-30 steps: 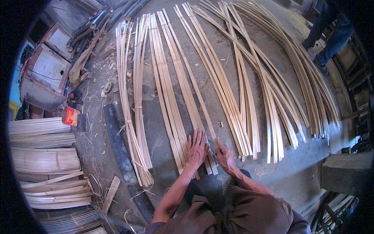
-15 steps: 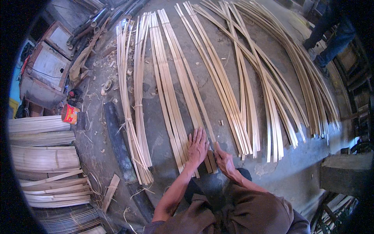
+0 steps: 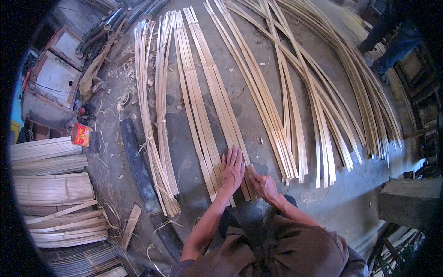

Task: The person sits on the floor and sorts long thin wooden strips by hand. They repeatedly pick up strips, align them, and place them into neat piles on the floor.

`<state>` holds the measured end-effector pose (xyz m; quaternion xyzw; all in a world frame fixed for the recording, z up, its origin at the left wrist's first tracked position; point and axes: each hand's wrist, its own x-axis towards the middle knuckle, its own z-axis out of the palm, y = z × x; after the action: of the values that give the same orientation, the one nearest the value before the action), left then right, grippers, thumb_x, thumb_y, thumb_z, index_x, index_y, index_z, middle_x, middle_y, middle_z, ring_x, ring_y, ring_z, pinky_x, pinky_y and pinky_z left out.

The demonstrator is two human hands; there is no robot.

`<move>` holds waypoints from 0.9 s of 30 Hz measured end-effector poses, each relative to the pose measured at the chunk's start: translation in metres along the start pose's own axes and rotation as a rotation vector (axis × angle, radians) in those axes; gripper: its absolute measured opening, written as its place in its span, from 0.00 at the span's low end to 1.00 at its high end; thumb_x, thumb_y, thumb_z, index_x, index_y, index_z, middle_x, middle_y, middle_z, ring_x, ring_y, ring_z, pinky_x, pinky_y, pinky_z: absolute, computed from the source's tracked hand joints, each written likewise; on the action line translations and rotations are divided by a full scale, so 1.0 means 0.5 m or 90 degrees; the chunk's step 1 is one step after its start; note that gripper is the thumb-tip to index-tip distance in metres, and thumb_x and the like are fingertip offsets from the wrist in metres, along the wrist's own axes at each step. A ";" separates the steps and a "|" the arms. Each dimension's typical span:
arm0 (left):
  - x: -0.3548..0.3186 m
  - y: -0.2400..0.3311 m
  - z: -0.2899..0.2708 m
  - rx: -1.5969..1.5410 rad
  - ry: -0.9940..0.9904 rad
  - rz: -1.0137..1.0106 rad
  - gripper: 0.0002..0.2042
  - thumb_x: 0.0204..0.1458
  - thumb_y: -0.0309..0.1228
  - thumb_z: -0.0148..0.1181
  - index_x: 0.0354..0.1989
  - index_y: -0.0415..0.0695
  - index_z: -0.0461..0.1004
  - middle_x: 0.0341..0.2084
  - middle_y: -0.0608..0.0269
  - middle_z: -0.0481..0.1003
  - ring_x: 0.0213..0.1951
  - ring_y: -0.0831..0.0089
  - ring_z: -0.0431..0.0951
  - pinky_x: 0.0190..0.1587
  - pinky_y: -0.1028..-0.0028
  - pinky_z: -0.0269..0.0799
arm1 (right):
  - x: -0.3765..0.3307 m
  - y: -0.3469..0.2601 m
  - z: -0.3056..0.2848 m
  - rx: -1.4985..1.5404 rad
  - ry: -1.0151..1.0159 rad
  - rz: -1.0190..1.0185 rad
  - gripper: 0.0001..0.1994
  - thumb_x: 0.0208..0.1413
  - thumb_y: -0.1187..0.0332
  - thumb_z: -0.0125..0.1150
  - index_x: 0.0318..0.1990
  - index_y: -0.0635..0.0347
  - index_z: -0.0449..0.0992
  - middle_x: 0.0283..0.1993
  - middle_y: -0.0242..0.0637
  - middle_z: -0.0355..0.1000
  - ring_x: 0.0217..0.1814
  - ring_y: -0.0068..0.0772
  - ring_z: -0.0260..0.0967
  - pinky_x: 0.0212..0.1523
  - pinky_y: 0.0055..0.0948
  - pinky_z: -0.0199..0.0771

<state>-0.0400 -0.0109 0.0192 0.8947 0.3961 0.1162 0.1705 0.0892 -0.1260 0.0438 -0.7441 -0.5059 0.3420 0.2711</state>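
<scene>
Long, pale bamboo strips lie side by side on the floor in front of me, running away from my knees. My left hand rests flat across their near ends, fingers stretched out and together. Just right of it, my right hand is closed at the near end of the outermost strip, which lies against its neighbours; my fingers partly hide the grip. Directly to the left is another flat row of strips, its near ends beside my left wrist.
Tied strip bundles lie further left, beside a dark pole. More strips fan out and cross to the right. Stacked slats and a red tin stand at left. Another person's legs show far right.
My right hand has moved slightly left, bringing the outer strip from a gap to flush against the row. My left hand stays flat on the strips. The view has shifted slightly.
</scene>
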 end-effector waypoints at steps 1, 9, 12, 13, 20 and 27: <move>0.000 0.001 -0.003 -0.005 0.001 0.001 0.28 0.61 0.37 0.49 0.69 0.40 0.55 0.71 0.56 0.51 0.72 0.60 0.47 0.72 0.54 0.40 | -0.001 -0.001 0.000 0.000 0.010 -0.009 0.22 0.63 0.62 0.52 0.65 0.47 0.65 0.31 0.62 0.71 0.34 0.62 0.74 0.32 0.49 0.73; -0.003 0.002 -0.030 -0.080 0.042 -0.005 0.27 0.59 0.30 0.52 0.67 0.38 0.57 0.67 0.45 0.55 0.69 0.51 0.53 0.71 0.57 0.47 | -0.018 -0.005 0.025 0.092 0.234 -0.156 0.22 0.60 0.71 0.59 0.62 0.64 0.68 0.35 0.58 0.74 0.34 0.47 0.77 0.35 0.35 0.75; 0.004 0.012 -0.036 -0.210 0.112 -0.058 0.26 0.60 0.29 0.51 0.66 0.35 0.57 0.64 0.39 0.59 0.66 0.47 0.58 0.67 0.59 0.55 | -0.021 -0.019 0.023 0.136 0.187 -0.131 0.21 0.61 0.70 0.58 0.62 0.62 0.68 0.38 0.57 0.75 0.38 0.45 0.78 0.38 0.35 0.75; 0.011 0.020 -0.040 -0.298 0.124 -0.102 0.25 0.60 0.29 0.50 0.66 0.34 0.58 0.63 0.38 0.61 0.65 0.47 0.61 0.65 0.60 0.58 | -0.016 -0.023 0.025 0.136 0.180 -0.123 0.21 0.61 0.70 0.58 0.61 0.62 0.68 0.38 0.56 0.75 0.39 0.44 0.78 0.39 0.34 0.75; 0.057 -0.012 -0.036 -0.532 0.178 -0.278 0.24 0.63 0.34 0.48 0.63 0.31 0.61 0.39 0.42 0.76 0.42 0.54 0.78 0.46 0.65 0.72 | 0.023 -0.099 0.042 0.174 0.144 -0.075 0.19 0.64 0.66 0.55 0.61 0.58 0.69 0.32 0.58 0.70 0.30 0.42 0.72 0.34 0.34 0.72; 0.048 -0.023 -0.026 -0.510 0.127 -0.282 0.29 0.59 0.35 0.55 0.65 0.32 0.59 0.25 0.52 0.76 0.28 0.67 0.76 0.33 0.66 0.73 | 0.026 -0.067 0.073 0.105 0.112 -0.100 0.19 0.66 0.64 0.52 0.63 0.53 0.67 0.27 0.58 0.64 0.21 0.43 0.63 0.26 0.38 0.67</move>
<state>-0.0365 0.0172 0.0283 0.6370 0.5160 0.3062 0.4840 0.0449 -0.1004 0.0436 -0.7046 -0.5066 0.2937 0.4008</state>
